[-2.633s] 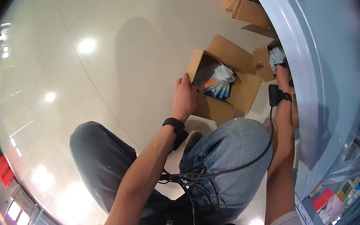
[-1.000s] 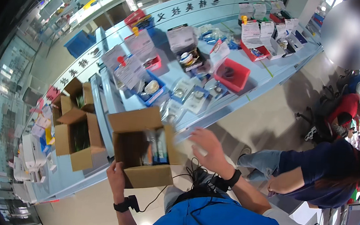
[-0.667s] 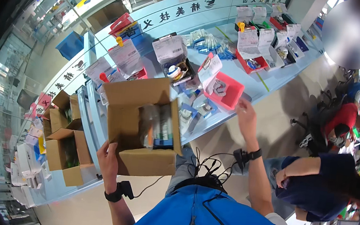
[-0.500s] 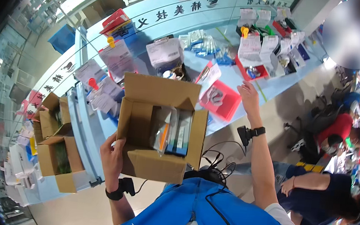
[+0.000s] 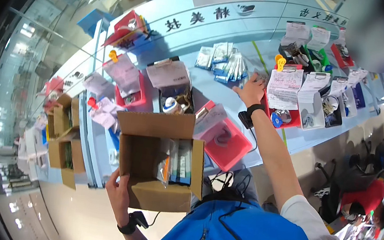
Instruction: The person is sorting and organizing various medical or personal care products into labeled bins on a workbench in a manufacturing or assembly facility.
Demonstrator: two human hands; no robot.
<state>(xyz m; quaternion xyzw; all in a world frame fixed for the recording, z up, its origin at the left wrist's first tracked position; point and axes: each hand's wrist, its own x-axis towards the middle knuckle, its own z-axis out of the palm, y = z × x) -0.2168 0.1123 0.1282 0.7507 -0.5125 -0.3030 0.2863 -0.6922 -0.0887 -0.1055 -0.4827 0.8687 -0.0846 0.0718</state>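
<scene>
My left hand (image 5: pixel 118 196) grips the lower left edge of an open cardboard box (image 5: pixel 157 196), with the thumb over the rim. In the box lie a clear plastic bag with an orange strip (image 5: pixel 164 166) and some blue-and-white packets (image 5: pixel 182 166). My right hand (image 5: pixel 251 90) is stretched out over the table, its thumb and fingers apart. It sits between a loose pile of small blue-and-white packets (image 5: pixel 230 67) and a red bin (image 5: pixel 292 119) with a clipped sheet. The fingertips are partly hidden, and nothing held shows.
A pink-red bin (image 5: pixel 231 153) stands right of the box, a black bin (image 5: pixel 175 98) behind it. Several bins with clipped sheets line the right side of the light blue table (image 5: pixel 209 91). A glass partition (image 5: pixel 179 21) runs behind. More cardboard boxes (image 5: pixel 68 146) stand left.
My right hand has moved forward, from beside the pink-red bin to the packet pile. The view has shifted. My left hand still holds the box.
</scene>
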